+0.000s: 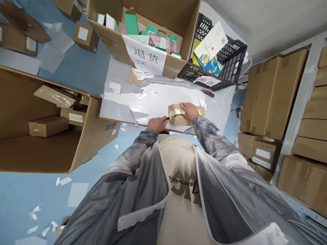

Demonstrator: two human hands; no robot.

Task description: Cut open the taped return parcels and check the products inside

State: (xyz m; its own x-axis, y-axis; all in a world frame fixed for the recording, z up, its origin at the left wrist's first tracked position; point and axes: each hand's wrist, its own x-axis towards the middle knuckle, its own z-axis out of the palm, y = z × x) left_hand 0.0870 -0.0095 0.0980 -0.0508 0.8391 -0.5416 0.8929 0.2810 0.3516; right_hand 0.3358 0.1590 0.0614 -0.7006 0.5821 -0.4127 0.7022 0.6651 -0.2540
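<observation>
A small cardboard box [175,109] with shiny clear tape lies near the front edge of the white table [120,108]. My left hand [156,125] is closed around a box cutter [170,118] with a yellow and black handle. Its blade side reaches across the near part of the box; whether it is in the tape or only over it, I cannot tell. On the box's right part rests my right hand [190,111], gripping it with bent fingers. A red and black utility knife [207,93] lies farther back on the right.
Behind stands a large carton [173,69] holding green and pink packages, beside a black plastic crate [236,56] with booklets. Another big open carton [84,143] with boxes is at left. Shelves of cartons [270,95] line the right. Paper scraps [115,87] litter table and floor.
</observation>
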